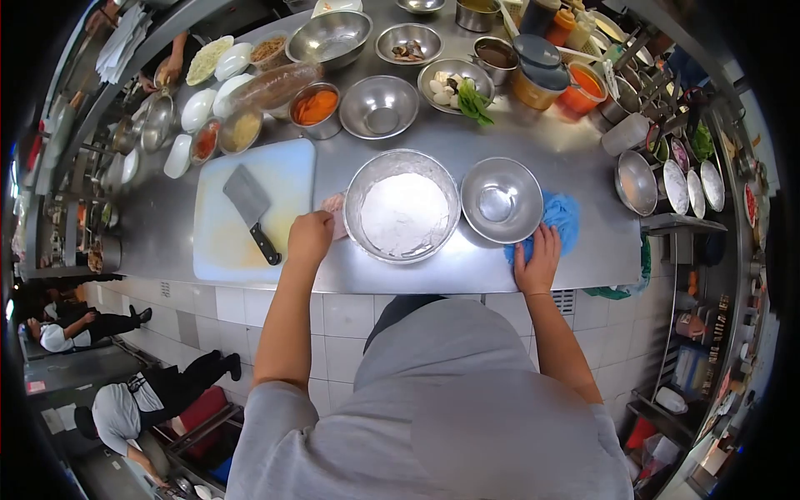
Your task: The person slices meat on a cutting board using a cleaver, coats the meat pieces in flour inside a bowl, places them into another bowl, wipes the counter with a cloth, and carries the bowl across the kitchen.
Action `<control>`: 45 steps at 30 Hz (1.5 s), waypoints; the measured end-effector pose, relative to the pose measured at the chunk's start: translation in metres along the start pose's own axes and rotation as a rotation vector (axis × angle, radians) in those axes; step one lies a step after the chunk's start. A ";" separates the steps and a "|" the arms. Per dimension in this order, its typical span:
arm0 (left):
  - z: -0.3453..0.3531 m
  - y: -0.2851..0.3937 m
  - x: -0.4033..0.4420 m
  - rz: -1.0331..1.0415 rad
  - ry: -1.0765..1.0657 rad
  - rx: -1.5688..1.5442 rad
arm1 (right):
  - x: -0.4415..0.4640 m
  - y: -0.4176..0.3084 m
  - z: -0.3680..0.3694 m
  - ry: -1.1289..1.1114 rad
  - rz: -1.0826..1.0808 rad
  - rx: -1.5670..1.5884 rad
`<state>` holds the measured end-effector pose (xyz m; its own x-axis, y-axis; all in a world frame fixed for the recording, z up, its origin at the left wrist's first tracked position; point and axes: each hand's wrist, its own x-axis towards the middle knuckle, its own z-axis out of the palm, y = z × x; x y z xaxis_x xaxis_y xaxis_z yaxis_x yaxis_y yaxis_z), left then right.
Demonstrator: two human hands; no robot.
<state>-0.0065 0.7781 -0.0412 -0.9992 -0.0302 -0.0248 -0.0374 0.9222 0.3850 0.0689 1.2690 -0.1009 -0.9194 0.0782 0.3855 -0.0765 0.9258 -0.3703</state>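
Note:
My left hand is closed at the left side of a metal bowl of white powder, its fingers on a pale pink piece that looks like raw meat. On the right, my right hand lies with fingers spread on a crumpled blue cloth, beside an empty metal bowl. That bowl stands just right of the powder bowl. Left of my left hand, a cleaver with a black handle rests on a white cutting board.
Along the back stand a bowl of sliced carrots, an empty bowl, a bowl with green leaves and sauce containers. Several small bowls sit at the back left. The steel table's front edge is near my body. People are at the lower left.

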 end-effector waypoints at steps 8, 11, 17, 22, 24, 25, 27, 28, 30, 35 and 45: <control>0.002 0.031 0.024 0.021 0.010 0.121 | -0.001 -0.003 0.000 0.003 -0.015 -0.012; -0.013 0.044 0.018 -0.116 -0.190 0.306 | -0.003 -0.001 0.003 0.007 -0.011 -0.020; 0.004 0.023 0.004 -0.061 -0.111 0.275 | -0.005 0.000 0.002 -0.002 -0.003 -0.021; -0.006 0.022 -0.005 0.015 0.020 0.245 | -0.005 0.001 0.001 0.007 -0.019 -0.007; -0.014 0.024 -0.006 0.020 0.008 0.178 | -0.004 0.001 0.001 0.011 -0.020 -0.002; -0.017 0.020 -0.008 0.025 0.020 0.130 | -0.004 0.002 0.001 0.013 -0.022 0.005; -0.021 0.014 -0.009 0.032 0.030 0.085 | -0.005 0.004 0.002 0.015 -0.020 0.015; -0.022 0.011 -0.009 0.089 0.070 0.072 | -0.006 0.005 0.003 0.024 -0.029 0.018; -0.021 0.011 -0.008 0.138 0.109 0.059 | -0.008 0.005 0.002 0.026 -0.044 0.024; 0.004 0.030 0.002 0.299 0.058 -0.062 | -0.006 0.003 0.000 0.002 -0.026 0.013; -0.019 0.014 -0.007 0.076 0.226 -0.575 | -0.007 0.004 -0.001 0.032 -0.011 0.034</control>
<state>-0.0003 0.7836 -0.0185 -0.9746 -0.1114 0.1941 0.0969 0.5717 0.8148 0.0758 1.2727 -0.1045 -0.9059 0.0804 0.4159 -0.0998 0.9137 -0.3940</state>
